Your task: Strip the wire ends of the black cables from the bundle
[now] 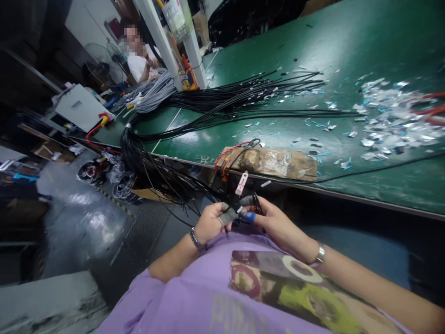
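Close to my purple shirt, my left hand (211, 223) is closed around black cables, with grey wrapping on its fingers. Opposite it, my right hand (280, 225) pinches thin black cable ends, and its thumb wears a blue wrap (249, 216). A small white piece shows between the two hands. From the left, a thick bundle of black cables (134, 155) hangs over the bench edge and runs toward my hands. Just beyond them, a tool fixed to a taped wooden block (288, 163) has red and black leads and a white tag (241, 183).
The green bench (292, 53) carries more black cables (222, 97), grey cables (156, 93) and a pile of foil scraps (392, 116). A white post (160, 41) rises from the bench. Behind it sits another person (137, 65). A carton (153, 194) stands below the hanging cables.
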